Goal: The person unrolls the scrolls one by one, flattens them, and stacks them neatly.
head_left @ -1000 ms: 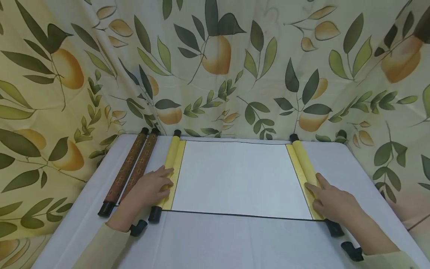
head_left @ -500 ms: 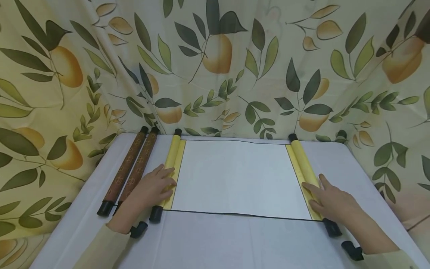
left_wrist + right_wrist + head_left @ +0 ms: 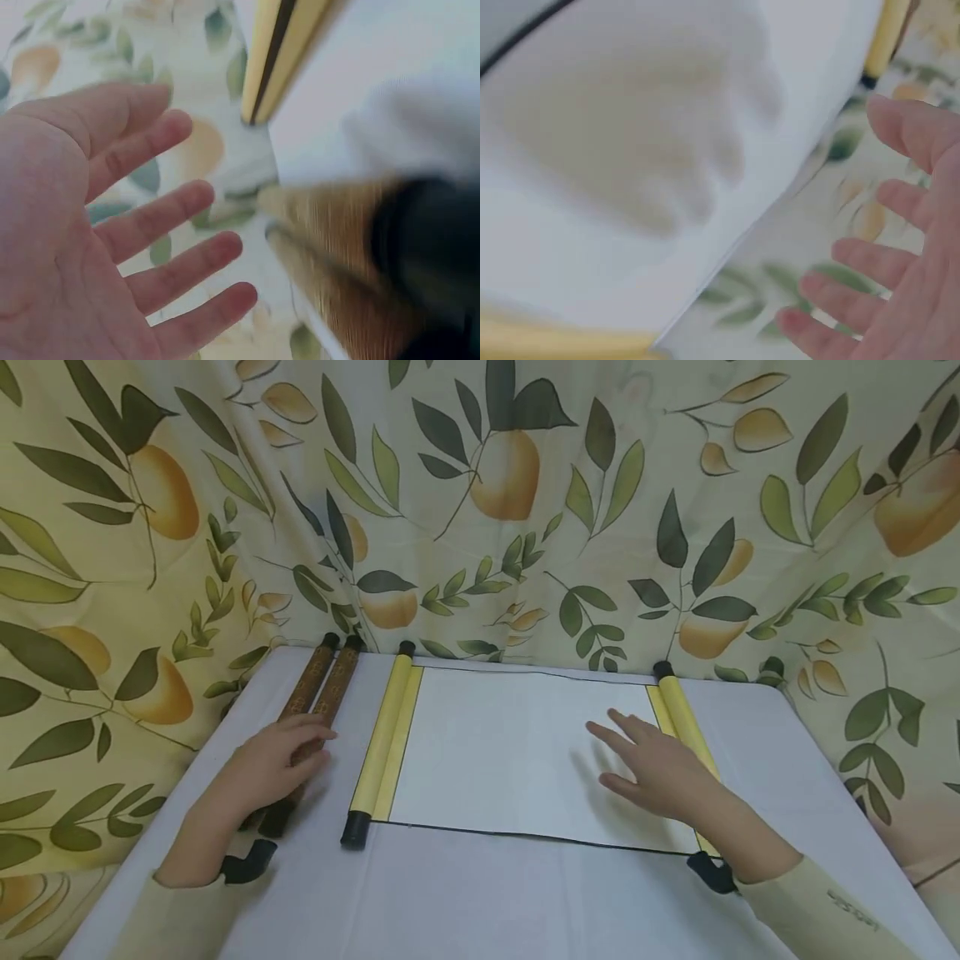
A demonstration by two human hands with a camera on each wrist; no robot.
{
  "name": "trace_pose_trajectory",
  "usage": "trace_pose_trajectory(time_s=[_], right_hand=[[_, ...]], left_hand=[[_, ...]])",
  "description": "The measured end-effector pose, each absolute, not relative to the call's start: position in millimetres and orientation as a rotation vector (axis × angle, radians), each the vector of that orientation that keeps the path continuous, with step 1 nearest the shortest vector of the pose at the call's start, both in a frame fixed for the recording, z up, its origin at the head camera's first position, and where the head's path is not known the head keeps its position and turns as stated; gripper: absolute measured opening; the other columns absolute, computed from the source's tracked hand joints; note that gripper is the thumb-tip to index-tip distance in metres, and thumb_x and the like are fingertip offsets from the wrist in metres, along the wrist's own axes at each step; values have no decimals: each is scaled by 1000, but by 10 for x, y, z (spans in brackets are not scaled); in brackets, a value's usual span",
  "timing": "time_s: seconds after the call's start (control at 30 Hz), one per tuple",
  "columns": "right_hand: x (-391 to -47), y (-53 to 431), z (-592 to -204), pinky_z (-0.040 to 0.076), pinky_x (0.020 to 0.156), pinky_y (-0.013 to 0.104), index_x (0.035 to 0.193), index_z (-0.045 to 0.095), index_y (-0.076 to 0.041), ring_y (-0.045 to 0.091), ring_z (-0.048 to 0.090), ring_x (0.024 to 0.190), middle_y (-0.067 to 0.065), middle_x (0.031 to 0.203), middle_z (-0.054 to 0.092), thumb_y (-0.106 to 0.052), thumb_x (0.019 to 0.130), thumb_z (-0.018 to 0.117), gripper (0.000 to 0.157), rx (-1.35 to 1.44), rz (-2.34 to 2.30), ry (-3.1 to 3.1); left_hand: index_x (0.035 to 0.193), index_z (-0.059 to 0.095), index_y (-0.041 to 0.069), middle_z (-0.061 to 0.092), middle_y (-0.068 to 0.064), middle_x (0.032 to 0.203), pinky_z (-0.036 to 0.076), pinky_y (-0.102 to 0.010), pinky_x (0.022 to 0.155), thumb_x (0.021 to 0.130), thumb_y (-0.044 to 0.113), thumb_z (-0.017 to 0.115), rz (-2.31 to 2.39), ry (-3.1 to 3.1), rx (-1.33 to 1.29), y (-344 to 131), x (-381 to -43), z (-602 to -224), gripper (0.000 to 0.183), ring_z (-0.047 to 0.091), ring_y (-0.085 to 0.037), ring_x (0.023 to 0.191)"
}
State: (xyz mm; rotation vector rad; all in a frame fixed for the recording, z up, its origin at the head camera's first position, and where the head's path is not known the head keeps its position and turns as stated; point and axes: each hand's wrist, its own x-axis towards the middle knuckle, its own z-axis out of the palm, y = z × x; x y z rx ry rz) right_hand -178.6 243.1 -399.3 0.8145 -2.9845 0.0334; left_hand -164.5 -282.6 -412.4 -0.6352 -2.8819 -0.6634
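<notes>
A scroll with a blank white sheet (image 3: 510, 752) lies unrolled on the table, a yellow roller with black end caps along each side. The left yellow roller (image 3: 382, 735) has no hand on it. My left hand (image 3: 262, 768) hovers over two brown patterned rolls (image 3: 300, 693) at the left; its fingers (image 3: 169, 217) are spread and hold nothing in the left wrist view. Above the right part of the sheet, my right hand (image 3: 660, 768) is raised with fingers apart, casting a shadow (image 3: 645, 142) on the paper. It partly hides the right yellow roller (image 3: 686, 718).
The white-covered table (image 3: 480, 893) carries everything. A curtain (image 3: 465, 510) printed with fruit and leaves hangs behind and at both sides. Black straps (image 3: 251, 862) of the wrist cameras circle both wrists.
Both hands have let go of the yellow rollers. The left hand has moved left over the brown rolls; the right has lifted and moved left above the sheet. The scroll stays unrolled.
</notes>
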Motion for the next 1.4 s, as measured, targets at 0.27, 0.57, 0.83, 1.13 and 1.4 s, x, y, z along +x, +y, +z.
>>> trace_pose_trajectory(time_s=[0.27,0.57,0.83,1.13,1.4], right_hand=[[-2013,1489,-3903,42,108,53,157,31,-22,34,43,140,8,157,39,-27,94,70,74,1060,697,-3041],[-2210,333,-4092,49,101,39,149,42,-28,26,55,129,8,150,46,-22,99,62,54,1193,1899,-2941],[-2219,-499,-4181,45,106,40,151,40,-20,27,48,135,7,148,45,-20,101,57,53,1022,2736,-2609],[-2136,-1023,-4230,23,120,50,161,16,-20,44,15,149,11,166,11,-27,101,51,70,698,3223,-2433],[-2029,-1248,-4307,32,115,53,161,15,-21,42,10,150,16,166,-1,-28,97,55,76,532,3351,-2357]], left_hand=[[129,60,-3,60,-28,130,47,-57,91,102,3,49,-793,-2973,-486,-3375,-1651,-4107,30,56,-47,117],[132,57,-5,58,-30,130,51,-56,89,96,-8,51,-939,-3061,-498,-3537,-1803,-4292,37,54,-50,118],[143,45,0,49,-35,135,54,-42,75,97,4,59,-1105,-3136,-372,-3525,-1835,-4276,49,55,-52,115],[158,20,8,37,-35,146,52,-49,84,101,11,55,-1350,-3171,-385,-3482,-1925,-4275,66,46,-51,126],[160,13,8,55,-30,124,51,-37,77,101,13,55,-1710,-3158,-410,-3573,-1884,-4201,72,62,-26,97]])
